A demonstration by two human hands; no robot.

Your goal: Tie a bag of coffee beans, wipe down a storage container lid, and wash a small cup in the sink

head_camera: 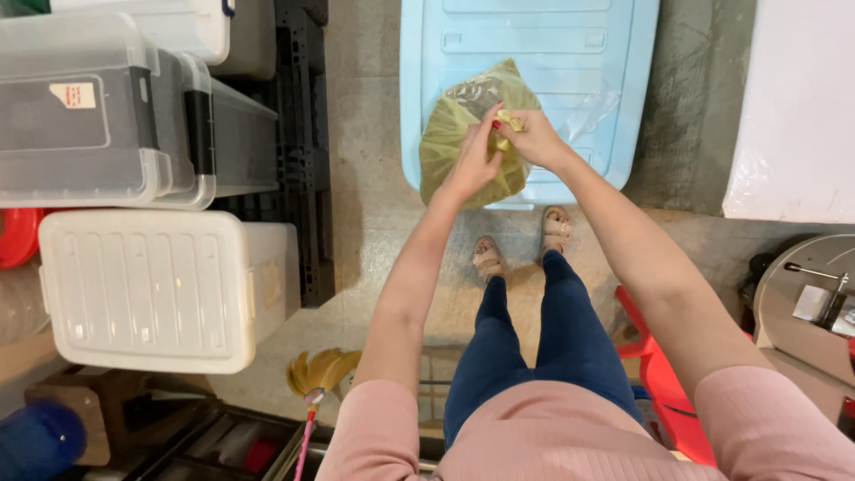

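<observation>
A: What was the state of the fingers at that moment?

B: The fingers of the right hand (533, 138) were pinched narrow on the gathered neck of a clear plastic bag (472, 134), where a small yellow piece (508, 118) showed between the fingertips. The fingers of the left hand (475, 160) were curled against the same neck from the other side, thumb up, closed on the plastic. Whether the yellow piece was a tie or part of the contents could not be told.

A: Where was the bag located?

B: The bag, filled with yellow-green material, was held up in front of the person at arm's length. In the head view it overlapped the near edge of a light blue bin lid (534, 71), which lay on the concrete floor (365, 134). Whether the bag rested on that lid or hung free could not be told.

A: What lay beyond the hands?

B: Directly below the bag, the person's feet in beige sandals (521, 245) stood on the floor just beside the lid. To the person's left were a white storage box (160, 289) and, further out, clear storage bins (98, 107) stacked beside a black pallet (303, 134). A broom (319, 374) with yellow bristles stood near the left knee. To the right were a red plastic stool (663, 374), a white slab (793, 107) and a round grey metal machine (810, 303).
</observation>
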